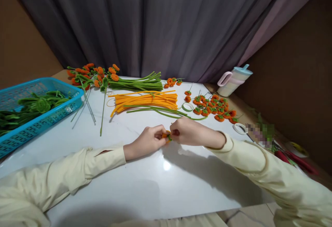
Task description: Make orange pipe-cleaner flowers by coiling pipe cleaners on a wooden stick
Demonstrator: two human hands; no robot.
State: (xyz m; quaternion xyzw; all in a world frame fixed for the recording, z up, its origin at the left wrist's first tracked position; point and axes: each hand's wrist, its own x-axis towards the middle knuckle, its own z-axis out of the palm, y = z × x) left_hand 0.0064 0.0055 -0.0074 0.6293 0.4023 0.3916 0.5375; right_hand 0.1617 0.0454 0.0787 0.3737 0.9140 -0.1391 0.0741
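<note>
Over the middle of the white table, my left hand point(151, 139) pinches a small orange-and-green pipe-cleaner fruit point(167, 136) between thumb and fingers. My right hand point(190, 132) is closed at the fruit's right side, at its green part; its fingertips are partly hidden. Just behind my hands lie a few loose green pipe cleaners point(166, 112). Beyond them spreads a bundle of orange pipe cleaners point(147, 101), with a bundle of green pipe cleaners point(137, 84) at the back. Many finished orange fruits with green tops point(212, 105) sit in a cluster to the right.
A blue basket point(46, 123) holding green pipe-cleaner leaves stands at left. Orange stemmed pieces point(98, 71) lie behind it. Green tape point(187, 107) and a white roll point(240, 129) lie right of centre. A lidded tumbler point(232, 83) stands back right; red-handled scissors point(298, 161) lie beyond my right sleeve.
</note>
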